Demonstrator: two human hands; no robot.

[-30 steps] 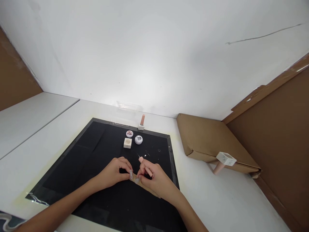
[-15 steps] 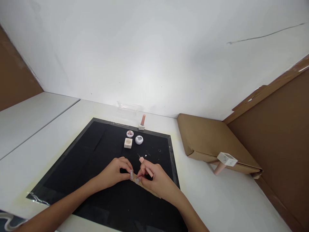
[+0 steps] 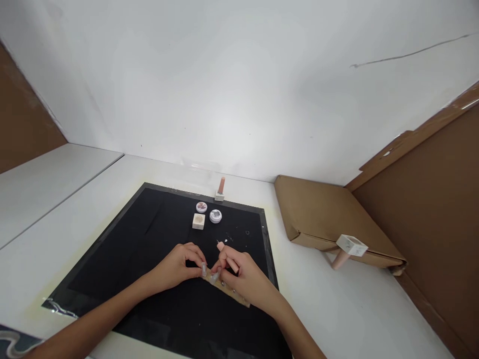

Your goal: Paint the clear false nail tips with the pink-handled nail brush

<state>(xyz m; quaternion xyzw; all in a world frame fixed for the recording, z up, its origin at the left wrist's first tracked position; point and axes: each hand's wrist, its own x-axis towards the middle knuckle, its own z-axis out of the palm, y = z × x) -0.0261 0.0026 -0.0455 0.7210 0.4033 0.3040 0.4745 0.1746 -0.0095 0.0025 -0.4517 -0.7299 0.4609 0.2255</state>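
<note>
Left clear piece (image 3: 204, 269): small, see-through, a bit grey; at the left end of the brown strip (image 3: 241, 299).
Right clear piece (image 3: 214, 277): also small and greyish; just right of the left one, resting on the brown strip or just over it, cannot tell which.
Brown strip: long, thin, light brown; lying slanted on the black mat (image 3: 123, 259), with little shiny dots (image 3: 223, 283) on top.
Left hand (image 3: 187, 262): fingers bent, thumb and fingertips almost meeting; pinching the left clear piece at the left end of the brown strip.
Right hand (image 3: 241, 273): curled snugly around the pink stick (image 3: 233, 265), over the brown strip; fingertips at the right clear piece, touching or only near, cannot tell.
White block (image 3: 198, 222): chunky, with a round tan patch on top; beyond the brown strip.
Left pot (image 3: 201, 207): round and white, with brownish bits showing; farther beyond the brown strip.
Right pot (image 3: 215, 216): round and white, with something silvery grey showing; also beyond the brown strip.
Cardboard box (image 3: 322, 212): big, flat, brown; well to the right of the brown strip, insides hidden.
</note>
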